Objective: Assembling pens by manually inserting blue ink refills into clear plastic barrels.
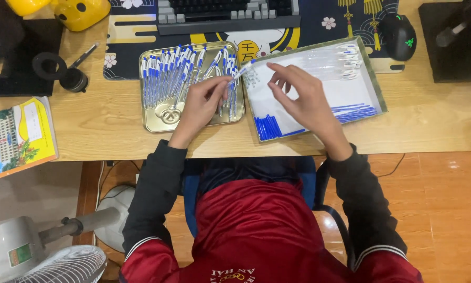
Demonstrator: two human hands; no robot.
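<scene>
Left hand (201,105) pinches a pen (242,70), tip up-right, slanting over the gap between two trays (150,123); right hand (301,94) hovers half-open, holding nothing. Wooden desk (104,112), orange floor. One keyboard (227,15), one mouse (399,35), one fan (62,262).

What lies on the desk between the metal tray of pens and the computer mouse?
The head view shows a white box of pen parts between the metal tray and mouse.

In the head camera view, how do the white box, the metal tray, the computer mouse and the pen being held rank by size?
Largest to smallest:
1. white box
2. metal tray
3. computer mouse
4. pen, held in the left hand
</scene>
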